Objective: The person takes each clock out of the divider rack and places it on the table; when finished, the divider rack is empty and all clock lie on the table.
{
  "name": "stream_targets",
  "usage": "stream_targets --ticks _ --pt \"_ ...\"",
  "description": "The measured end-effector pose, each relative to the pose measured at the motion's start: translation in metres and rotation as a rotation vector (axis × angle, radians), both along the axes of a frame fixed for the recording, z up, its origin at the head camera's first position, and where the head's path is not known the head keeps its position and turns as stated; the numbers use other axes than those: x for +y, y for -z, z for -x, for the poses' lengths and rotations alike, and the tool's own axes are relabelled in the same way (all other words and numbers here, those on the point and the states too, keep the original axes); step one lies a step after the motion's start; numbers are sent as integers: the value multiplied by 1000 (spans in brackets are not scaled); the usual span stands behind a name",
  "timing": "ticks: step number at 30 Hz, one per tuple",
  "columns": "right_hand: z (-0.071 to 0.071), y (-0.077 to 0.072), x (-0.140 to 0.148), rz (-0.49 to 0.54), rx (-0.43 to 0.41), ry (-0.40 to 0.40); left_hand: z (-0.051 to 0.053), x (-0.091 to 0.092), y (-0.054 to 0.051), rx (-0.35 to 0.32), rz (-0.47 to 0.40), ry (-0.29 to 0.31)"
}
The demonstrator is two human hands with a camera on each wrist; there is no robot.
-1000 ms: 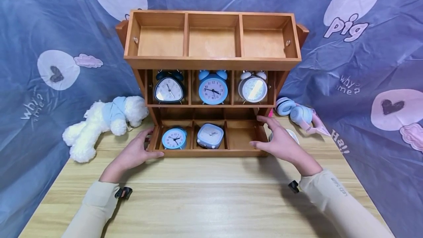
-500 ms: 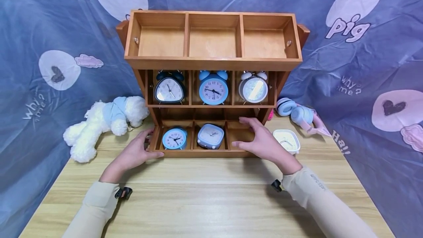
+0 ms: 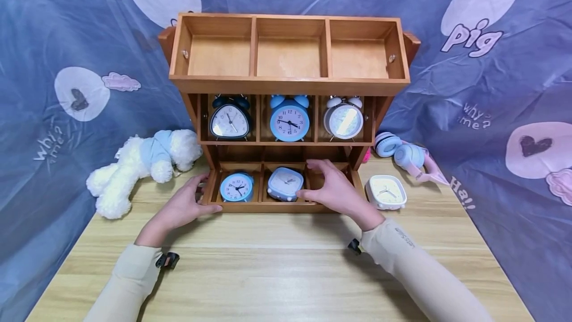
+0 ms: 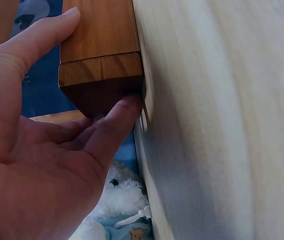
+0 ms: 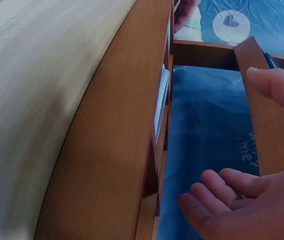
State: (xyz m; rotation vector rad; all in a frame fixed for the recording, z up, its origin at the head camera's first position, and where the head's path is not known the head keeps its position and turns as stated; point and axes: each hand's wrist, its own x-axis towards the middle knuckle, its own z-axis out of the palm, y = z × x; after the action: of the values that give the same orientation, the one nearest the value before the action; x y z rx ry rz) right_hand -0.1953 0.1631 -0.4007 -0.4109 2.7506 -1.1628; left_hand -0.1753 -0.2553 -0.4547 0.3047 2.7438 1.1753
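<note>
A brown wooden shelf (image 3: 290, 86) with stepped tiers stands at the table's back. My left hand (image 3: 178, 205) holds the left end of its bottom tier; in the left wrist view the thumb lies over the wooden board (image 4: 102, 35) while fingers touch its end. My right hand (image 3: 339, 193) hovers over the bottom right compartment, fingers apart, its fingertips close to a rounded square blue alarm clock (image 3: 285, 184) in the middle compartment. Whether they touch it I cannot tell. In the right wrist view the right hand (image 5: 251, 197) holds nothing. A round light-blue alarm clock (image 3: 236, 187) sits bottom left.
On the tier above stand a dark alarm clock (image 3: 229, 121), a blue twin-bell clock (image 3: 289, 122) and a white twin-bell clock (image 3: 344, 120). Right of the shelf lies a white square clock (image 3: 387, 192), with headphones (image 3: 408, 155) behind. A white plush toy (image 3: 143, 165) lies left.
My right hand has moved left from the shelf's right end, across the bottom right compartment, to the middle blue clock. The white square clock is now uncovered. My left hand stays put.
</note>
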Motion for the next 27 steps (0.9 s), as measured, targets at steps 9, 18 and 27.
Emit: stream_targets --ticks 9,18,27 --pt "7 2 -19 21 -46 -7 0 0 0 -8 1 1" --pt "13 9 -36 15 -63 14 0 -1 1 -10 -2 -2" --pt "22 19 -57 -22 -49 27 0 -1 2 -10 -5 -2"
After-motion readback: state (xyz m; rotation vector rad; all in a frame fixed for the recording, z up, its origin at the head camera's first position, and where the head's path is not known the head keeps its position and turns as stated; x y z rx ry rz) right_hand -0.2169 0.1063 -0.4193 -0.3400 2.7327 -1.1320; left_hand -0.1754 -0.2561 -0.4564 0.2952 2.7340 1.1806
